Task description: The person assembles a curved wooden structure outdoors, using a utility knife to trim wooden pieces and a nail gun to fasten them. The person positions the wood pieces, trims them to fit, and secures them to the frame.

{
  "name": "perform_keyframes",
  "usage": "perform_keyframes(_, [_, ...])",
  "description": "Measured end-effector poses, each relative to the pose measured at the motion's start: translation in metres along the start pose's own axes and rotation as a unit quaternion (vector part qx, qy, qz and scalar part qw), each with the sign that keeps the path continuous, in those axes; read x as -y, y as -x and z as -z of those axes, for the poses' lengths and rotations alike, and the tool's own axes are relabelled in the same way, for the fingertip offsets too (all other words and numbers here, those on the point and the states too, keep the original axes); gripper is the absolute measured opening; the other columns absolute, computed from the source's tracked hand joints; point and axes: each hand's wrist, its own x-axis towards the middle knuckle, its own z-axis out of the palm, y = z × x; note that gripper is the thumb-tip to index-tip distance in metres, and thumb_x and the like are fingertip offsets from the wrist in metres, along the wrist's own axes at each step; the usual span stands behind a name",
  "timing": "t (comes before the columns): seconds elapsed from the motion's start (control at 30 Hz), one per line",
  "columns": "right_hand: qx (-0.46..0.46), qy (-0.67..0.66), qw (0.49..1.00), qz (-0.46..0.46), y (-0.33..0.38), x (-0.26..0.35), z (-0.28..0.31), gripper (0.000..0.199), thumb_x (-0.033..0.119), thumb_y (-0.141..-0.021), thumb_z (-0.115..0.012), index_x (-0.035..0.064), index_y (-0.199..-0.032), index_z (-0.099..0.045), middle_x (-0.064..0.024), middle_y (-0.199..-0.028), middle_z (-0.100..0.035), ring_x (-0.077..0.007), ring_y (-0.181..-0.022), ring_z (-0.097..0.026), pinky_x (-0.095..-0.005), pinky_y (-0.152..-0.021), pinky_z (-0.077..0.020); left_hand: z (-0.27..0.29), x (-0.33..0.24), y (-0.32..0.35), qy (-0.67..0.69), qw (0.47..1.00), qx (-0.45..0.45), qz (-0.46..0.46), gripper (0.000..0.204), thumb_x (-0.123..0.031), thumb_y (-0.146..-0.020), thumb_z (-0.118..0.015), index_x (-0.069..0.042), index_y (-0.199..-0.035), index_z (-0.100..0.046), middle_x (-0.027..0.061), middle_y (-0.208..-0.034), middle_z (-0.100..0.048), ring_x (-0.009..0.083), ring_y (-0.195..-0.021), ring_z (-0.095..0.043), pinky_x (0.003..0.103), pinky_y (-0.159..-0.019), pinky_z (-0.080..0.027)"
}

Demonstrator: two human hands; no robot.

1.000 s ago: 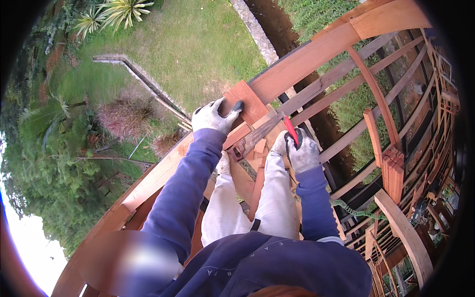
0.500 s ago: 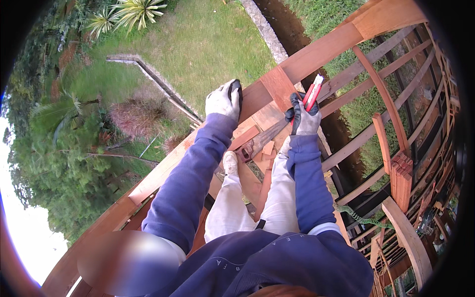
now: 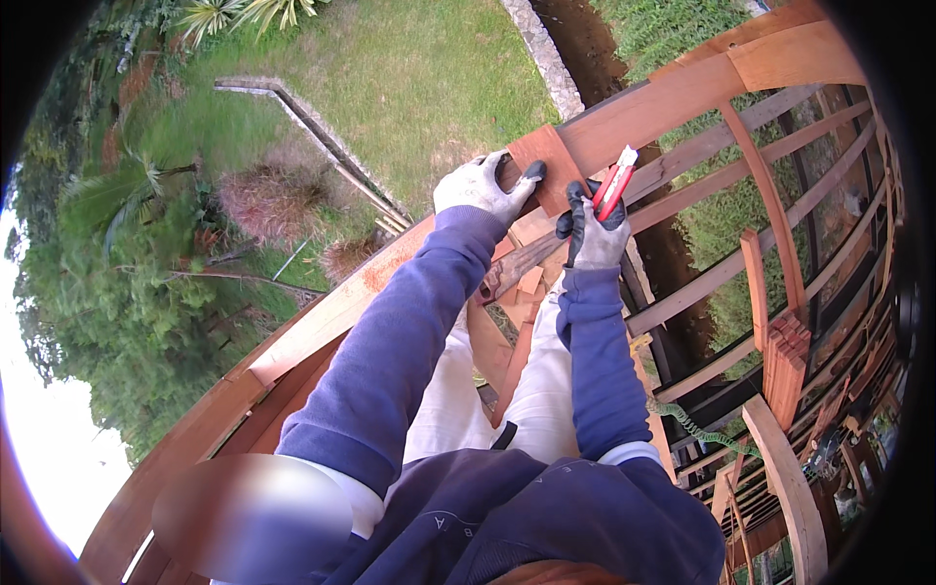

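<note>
A short flat wooden board (image 3: 546, 159) lies across the curved timber beam (image 3: 663, 119), reaching past its far edge. My left hand (image 3: 485, 187), in a white glove with dark fingertips, grips the board's left side, with the thumb on its face. My right hand (image 3: 597, 229), gloved alike, is closed around a red hand tool (image 3: 614, 187) with a pale tip pointing away from me; its exact kind is unclear. The right fingertips are at the board's near right corner. Whether they press on it is hard to tell.
Below me are loose wood offcuts (image 3: 492, 341) and my legs. Curved ribs and crossing slats (image 3: 702, 278) form an open frame on the right, with gaps over a ditch. A stack of wood pieces (image 3: 783, 366) and a green coiled hose (image 3: 697, 426) are there too. Grass lies beyond the beam.
My left hand has moved right along the beam and taken hold of the board. The board has shifted slightly outward and turned. My right hand still holds the red tool, nearly in place.
</note>
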Motion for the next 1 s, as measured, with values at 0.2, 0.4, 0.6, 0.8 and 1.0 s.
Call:
perform_keyframes(0.2, [-0.007,0.007,1.000,0.006,-0.004,-0.006,0.002,0.030,-0.007,-0.085,-0.060,-0.0021,-0.114,-0.057,-0.0097,-0.078,-0.064,-0.0139,-0.047,-0.056,-0.0261,-0.043,-0.0481,0.010,-0.006,0.001,0.005,1.000,0.019,0.000,0.076,-0.072,-0.083,-0.048,-0.011,-0.125,-0.061,0.0150,-0.117,-0.065,0.0316,-0.109,-0.062,0.039,-0.094,-0.048])
perform_keyframes(0.4, [0.032,0.238,0.969,0.066,-0.009,0.007,0.022,0.031,-0.002,-0.088,-0.058,-0.0029,-0.119,-0.055,-0.0156,-0.094,-0.065,-0.0239,-0.069,-0.066,-0.0334,-0.063,-0.0547,0.014,-0.011,-0.001,0.015,0.999,0.040,0.010,0.077,-0.072,-0.082,-0.048,-0.011,-0.126,-0.060,0.0137,-0.119,-0.065,0.0301,-0.111,-0.061,0.037,-0.095,-0.048])
perform_keyframes(0.6, [0.155,0.686,0.683,0.199,0.018,0.093,0.031,0.031,0.019,-0.092,-0.055,0.0013,-0.118,-0.056,-0.0210,-0.093,-0.066,-0.0371,-0.083,-0.066,-0.0449,-0.075,-0.0523,0.007,-0.011,-0.002,0.008,1.000,0.012,0.019,0.073,-0.070,-0.082,-0.053,-0.010,-0.122,-0.062,0.0133,-0.117,-0.066,0.0290,-0.111,-0.061,0.037,-0.097,-0.046])
perform_keyframes(0.8, [0.229,0.780,0.575,0.098,0.004,0.124,0.018,0.036,0.028,-0.094,-0.050,0.0039,-0.120,-0.055,-0.0163,-0.085,-0.068,-0.0323,-0.082,-0.067,-0.0451,-0.073,-0.0534,-0.004,-0.010,-0.002,-0.015,0.999,-0.031,0.009,0.072,-0.070,-0.083,-0.050,-0.009,-0.118,-0.065,0.0124,-0.111,-0.068,0.0281,-0.107,-0.063,0.036,-0.098,-0.044])
perform_keyframes(1.0, [0.234,0.783,0.572,0.072,0.004,0.115,0.031,0.037,0.027,-0.093,-0.051,0.0040,-0.122,-0.053,-0.0158,-0.083,-0.068,-0.0319,-0.081,-0.068,-0.0447,-0.073,-0.0539,0.000,-0.015,-0.002,-0.020,0.999,-0.027,0.001,0.071,-0.066,-0.082,-0.057,-0.007,-0.120,-0.063,0.0129,-0.114,-0.067,0.0291,-0.107,-0.063,0.037,-0.095,-0.047])
